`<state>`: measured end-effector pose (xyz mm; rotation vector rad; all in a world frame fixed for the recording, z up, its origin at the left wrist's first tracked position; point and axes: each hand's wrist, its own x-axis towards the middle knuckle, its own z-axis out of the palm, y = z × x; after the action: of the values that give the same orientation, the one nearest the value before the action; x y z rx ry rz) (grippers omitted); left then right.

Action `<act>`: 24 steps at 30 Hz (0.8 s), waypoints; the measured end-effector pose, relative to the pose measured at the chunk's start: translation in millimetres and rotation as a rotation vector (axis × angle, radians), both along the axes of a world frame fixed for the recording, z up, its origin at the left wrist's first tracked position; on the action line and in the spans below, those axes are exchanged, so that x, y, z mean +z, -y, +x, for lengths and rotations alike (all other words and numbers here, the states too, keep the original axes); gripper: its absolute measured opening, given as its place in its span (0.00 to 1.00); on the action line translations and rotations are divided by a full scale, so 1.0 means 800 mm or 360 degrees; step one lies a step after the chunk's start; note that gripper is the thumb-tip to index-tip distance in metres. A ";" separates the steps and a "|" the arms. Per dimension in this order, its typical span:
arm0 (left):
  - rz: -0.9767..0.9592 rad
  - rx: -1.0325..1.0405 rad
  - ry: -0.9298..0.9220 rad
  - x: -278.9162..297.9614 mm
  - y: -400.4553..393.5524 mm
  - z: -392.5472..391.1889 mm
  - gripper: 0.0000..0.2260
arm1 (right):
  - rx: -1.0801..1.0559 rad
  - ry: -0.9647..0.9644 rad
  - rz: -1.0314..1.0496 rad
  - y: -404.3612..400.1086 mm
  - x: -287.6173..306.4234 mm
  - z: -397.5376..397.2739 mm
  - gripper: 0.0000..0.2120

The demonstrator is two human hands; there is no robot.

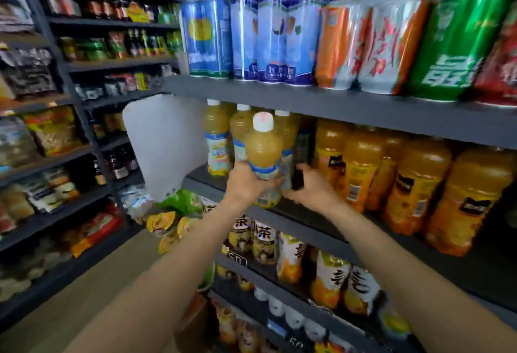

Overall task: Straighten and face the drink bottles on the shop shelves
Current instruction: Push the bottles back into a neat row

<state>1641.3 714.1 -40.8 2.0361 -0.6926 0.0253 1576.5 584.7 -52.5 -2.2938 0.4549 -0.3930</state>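
Left grip (246, 182) wraps lower body of front bottle (264, 157), white cap up, pale yellow drink, at shelf (307, 213) front edge. Right grip (310, 185) just right of it, fingers on dark bottle (300, 157). Three more pale bottles (216, 140) behind left grip. Orange bottles (414, 182) right of right grip. Blue cans (243, 36) on shelf above both grips. Frame motion-blurred.
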 end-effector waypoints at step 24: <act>-0.0068 0.0013 0.0189 -0.039 0.052 0.066 0.23 | -0.0530 0.0043 0.0241 -0.009 -0.019 0.065 0.29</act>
<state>1694.1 672.4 -72.1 2.0085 -0.7512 0.1653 1628.5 591.7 -67.6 -2.0652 0.8290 -0.5329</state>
